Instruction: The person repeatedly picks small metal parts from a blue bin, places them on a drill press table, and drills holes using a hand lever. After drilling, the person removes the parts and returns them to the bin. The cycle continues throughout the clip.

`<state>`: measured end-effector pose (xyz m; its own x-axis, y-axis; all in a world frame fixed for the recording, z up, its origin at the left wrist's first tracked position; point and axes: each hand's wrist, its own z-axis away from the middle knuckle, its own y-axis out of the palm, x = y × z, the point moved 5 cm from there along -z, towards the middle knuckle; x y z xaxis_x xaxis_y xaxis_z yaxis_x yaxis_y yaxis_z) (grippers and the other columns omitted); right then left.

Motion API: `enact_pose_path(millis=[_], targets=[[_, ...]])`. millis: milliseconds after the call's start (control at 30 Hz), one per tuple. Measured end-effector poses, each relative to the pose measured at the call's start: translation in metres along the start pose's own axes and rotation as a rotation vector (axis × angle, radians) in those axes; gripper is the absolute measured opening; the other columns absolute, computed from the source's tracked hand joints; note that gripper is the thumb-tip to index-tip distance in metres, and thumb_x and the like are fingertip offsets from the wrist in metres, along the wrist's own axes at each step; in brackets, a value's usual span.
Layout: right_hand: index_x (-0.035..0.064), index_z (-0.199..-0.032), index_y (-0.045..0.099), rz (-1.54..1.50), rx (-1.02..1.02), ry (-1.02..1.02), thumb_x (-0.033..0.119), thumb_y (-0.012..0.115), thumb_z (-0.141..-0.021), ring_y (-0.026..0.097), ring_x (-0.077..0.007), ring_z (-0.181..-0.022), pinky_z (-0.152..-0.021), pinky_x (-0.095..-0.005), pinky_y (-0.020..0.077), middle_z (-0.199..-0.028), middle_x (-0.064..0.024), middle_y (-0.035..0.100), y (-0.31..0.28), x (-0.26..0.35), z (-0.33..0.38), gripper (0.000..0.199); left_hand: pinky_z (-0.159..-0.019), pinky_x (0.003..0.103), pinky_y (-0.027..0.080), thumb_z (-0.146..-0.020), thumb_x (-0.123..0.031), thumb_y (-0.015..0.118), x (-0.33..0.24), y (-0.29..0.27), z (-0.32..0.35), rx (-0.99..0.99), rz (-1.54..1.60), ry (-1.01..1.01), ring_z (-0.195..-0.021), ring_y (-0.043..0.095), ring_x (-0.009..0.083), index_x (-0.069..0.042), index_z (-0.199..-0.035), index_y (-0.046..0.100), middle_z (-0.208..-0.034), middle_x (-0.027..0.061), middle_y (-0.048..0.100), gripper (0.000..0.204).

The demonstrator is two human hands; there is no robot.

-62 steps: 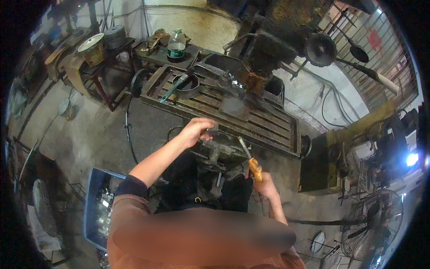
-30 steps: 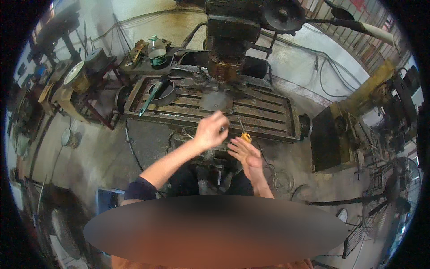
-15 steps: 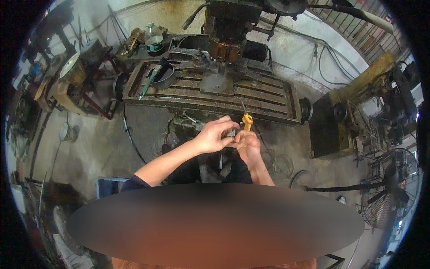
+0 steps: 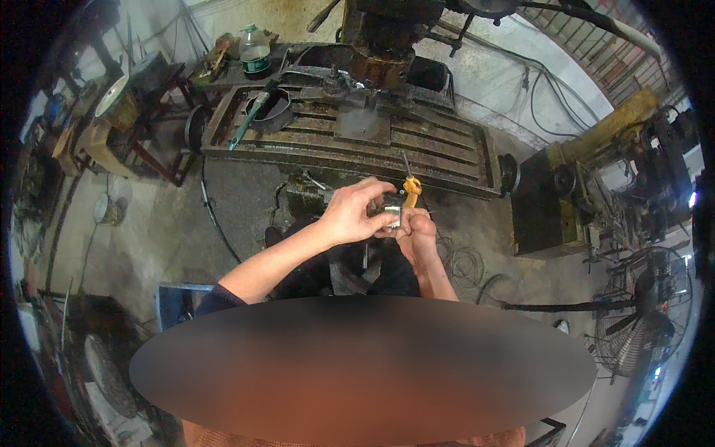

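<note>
Slotted machine table beyond the left grip and right grip, carrying a round pan left of both.
The right grip is wrapped around a yellow air blow gun, nozzle pointing away; just beside it, the left grip pinches a small metal block (partly hidden).

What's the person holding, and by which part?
The left grip holds a small, silvery, blocky piece by its left side; the right grip, a yellow tool with a thin metal nozzle, by its handle.
</note>
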<state>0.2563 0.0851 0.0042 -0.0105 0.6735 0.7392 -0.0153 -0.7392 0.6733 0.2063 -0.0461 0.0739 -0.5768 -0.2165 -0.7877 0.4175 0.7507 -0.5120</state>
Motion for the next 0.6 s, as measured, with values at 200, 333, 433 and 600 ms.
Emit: enact_pose_path(millis=[200,333,433,600], targets=[[0.0011,-0.053,0.044,0.063,-0.003,-0.015,0.004,0.042,-0.064,0.056,-0.0221,-0.060,-0.066,-0.0477,0.0546,-0.065,-0.0125,0.055,-0.010,-0.006,-0.001,0.012,-0.057,0.037,0.048,-0.073,-0.023,0.067,0.012,0.017,0.003,0.086,0.036,-0.019,-0.064,0.063,0.0297,-0.003,-0.095,0.062,-0.070,0.0148,0.062,0.030],[0.0007,-0.054,0.046,0.007,-0.012,0.012,0.005,0.044,-0.064,0.057,-0.0224,-0.061,-0.065,-0.0460,0.0549,-0.069,-0.0136,0.059,0.004,-0.003,0.003,0.010,-0.056,0.034,0.047,-0.077,-0.016,0.063,0.020,0.021,0.002,0.093,0.140,-0.009,-0.063,0.063,0.0278,-0.001,-0.095,0.061,-0.070,0.0163,0.062,0.023],[0.0010,-0.055,0.047,0.032,-0.042,0.024,0.006,0.046,-0.063,0.059,-0.0233,-0.062,-0.063,-0.0458,0.0549,-0.073,-0.0153,0.061,0.003,-0.002,0.001,0.010,-0.054,0.032,0.046,-0.079,-0.013,0.061,0.025,0.023,0.001,0.059,0.186,0.008,-0.058,0.061,0.0220,0.001,-0.093,0.061,-0.066,0.0140,0.061,0.020],[0.0011,-0.054,0.045,0.061,0.000,0.027,0.005,0.044,-0.067,0.059,-0.0241,-0.061,-0.065,-0.0460,0.0546,-0.071,-0.0142,0.059,-0.009,-0.006,-0.001,0.013,-0.050,0.024,0.043,-0.084,-0.008,0.060,0.033,0.027,0.003,0.281,0.415,-0.295,-0.055,0.053,0.0083,0.001,-0.093,0.057,-0.068,0.0031,0.057,0.013]])
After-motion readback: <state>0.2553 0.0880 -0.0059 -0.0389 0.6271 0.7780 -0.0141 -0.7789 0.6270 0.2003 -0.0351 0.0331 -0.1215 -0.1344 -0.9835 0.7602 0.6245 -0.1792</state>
